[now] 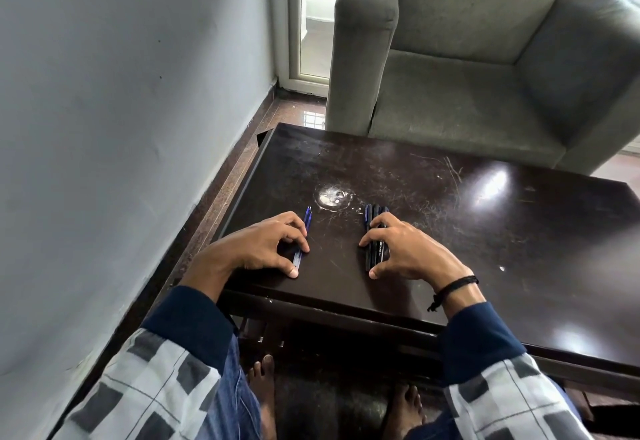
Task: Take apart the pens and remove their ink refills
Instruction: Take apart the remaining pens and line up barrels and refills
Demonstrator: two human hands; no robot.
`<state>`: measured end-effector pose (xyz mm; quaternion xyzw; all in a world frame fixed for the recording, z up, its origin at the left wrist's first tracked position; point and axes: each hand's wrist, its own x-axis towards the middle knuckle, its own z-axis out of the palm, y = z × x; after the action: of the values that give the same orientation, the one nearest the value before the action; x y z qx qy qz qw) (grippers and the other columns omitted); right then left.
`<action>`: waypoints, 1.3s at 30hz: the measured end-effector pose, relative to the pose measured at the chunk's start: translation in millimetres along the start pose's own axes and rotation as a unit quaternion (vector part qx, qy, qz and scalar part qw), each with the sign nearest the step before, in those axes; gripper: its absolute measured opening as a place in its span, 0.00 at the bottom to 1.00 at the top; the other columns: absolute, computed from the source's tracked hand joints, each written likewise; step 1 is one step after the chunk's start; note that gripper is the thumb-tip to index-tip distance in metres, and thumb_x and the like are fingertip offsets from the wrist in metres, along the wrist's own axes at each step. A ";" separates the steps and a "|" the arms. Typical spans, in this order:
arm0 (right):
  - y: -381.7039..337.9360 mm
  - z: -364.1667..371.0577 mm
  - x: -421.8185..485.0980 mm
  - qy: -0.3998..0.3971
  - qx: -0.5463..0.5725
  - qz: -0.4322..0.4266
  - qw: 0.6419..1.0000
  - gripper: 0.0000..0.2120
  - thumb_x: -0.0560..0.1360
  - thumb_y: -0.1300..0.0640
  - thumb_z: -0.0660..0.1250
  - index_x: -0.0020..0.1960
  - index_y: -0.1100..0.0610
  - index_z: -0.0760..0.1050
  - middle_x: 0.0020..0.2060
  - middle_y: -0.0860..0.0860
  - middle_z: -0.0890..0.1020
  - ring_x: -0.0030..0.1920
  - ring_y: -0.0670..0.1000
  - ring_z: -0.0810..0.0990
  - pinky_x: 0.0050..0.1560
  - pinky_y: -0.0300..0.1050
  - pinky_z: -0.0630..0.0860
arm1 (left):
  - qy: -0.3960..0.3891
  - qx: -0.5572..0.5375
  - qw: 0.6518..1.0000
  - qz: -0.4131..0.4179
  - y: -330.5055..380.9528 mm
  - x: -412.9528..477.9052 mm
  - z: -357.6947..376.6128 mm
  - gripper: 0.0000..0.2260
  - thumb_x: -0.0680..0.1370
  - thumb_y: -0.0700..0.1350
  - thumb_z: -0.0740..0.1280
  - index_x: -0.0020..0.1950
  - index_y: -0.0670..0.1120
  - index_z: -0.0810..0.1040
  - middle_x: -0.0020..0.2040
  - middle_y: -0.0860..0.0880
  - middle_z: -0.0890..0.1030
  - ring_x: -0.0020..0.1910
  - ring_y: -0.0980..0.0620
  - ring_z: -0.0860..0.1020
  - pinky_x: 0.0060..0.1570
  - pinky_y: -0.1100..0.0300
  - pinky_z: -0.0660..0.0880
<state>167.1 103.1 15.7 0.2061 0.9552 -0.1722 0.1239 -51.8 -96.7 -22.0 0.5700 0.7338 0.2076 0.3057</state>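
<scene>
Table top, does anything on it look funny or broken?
Yes. A whitish round patch between the tips of the blue pens and black pens looks worn off, and pale scratches streak the far side.

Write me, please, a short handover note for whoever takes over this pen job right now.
Left grip: fingers curled over two thin blue refills, thumb at their near end, on the table near its left edge.
Right grip: fingers curled over the black pens, which lie side by side to the right of the refills.
Done: two refills seem to be out already; no loose barrels or caps are in view.
Left: the black pens look still assembled; each likely needs opening and its refill pulling out.
</scene>
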 end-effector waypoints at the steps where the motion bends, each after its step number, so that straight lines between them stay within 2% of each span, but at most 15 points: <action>1: 0.1 -0.1 0.1 0.000 0.001 -0.001 1.000 0.29 0.67 0.47 0.81 0.67 0.43 0.78 0.69 0.45 0.67 0.65 0.53 0.72 0.63 0.49 0.73 | 0.001 0.003 1.000 0.003 -0.1 0.5 -0.1 0.18 0.67 0.51 0.81 0.55 0.59 0.83 0.60 0.65 0.70 0.62 0.62 0.72 0.65 0.56 0.72; 19: 4.1 2.4 2.4 -0.009 0.009 -0.008 1.000 0.29 0.66 0.47 0.82 0.65 0.43 0.78 0.68 0.44 0.67 0.65 0.52 0.71 0.63 0.49 0.72 | 0.016 -0.014 1.000 0.003 -1.0 5.4 0.3 0.19 0.68 0.48 0.81 0.56 0.58 0.83 0.58 0.64 0.71 0.61 0.61 0.74 0.65 0.59 0.73; 31: 6.1 -3.2 -1.7 -0.002 0.021 -0.009 1.000 0.30 0.66 0.46 0.82 0.67 0.40 0.77 0.71 0.42 0.64 0.61 0.52 0.75 0.59 0.47 0.74 | 0.023 -0.004 1.000 0.007 1.6 3.6 0.5 0.18 0.69 0.47 0.80 0.57 0.56 0.84 0.59 0.63 0.72 0.61 0.64 0.73 0.61 0.69 0.68; 39: 7.9 -5.0 -2.4 0.004 0.035 -0.008 0.999 0.33 0.66 0.46 0.82 0.69 0.40 0.75 0.71 0.42 0.64 0.59 0.50 0.76 0.59 0.50 0.77 | 0.023 0.001 1.000 0.014 0.7 4.1 0.3 0.17 0.69 0.48 0.80 0.57 0.57 0.84 0.58 0.64 0.72 0.60 0.64 0.73 0.60 0.69 0.68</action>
<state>171.8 111.0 18.9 0.2038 0.9508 -0.2054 0.1110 -51.7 -92.5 -22.7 0.5752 0.7331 0.2244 0.2853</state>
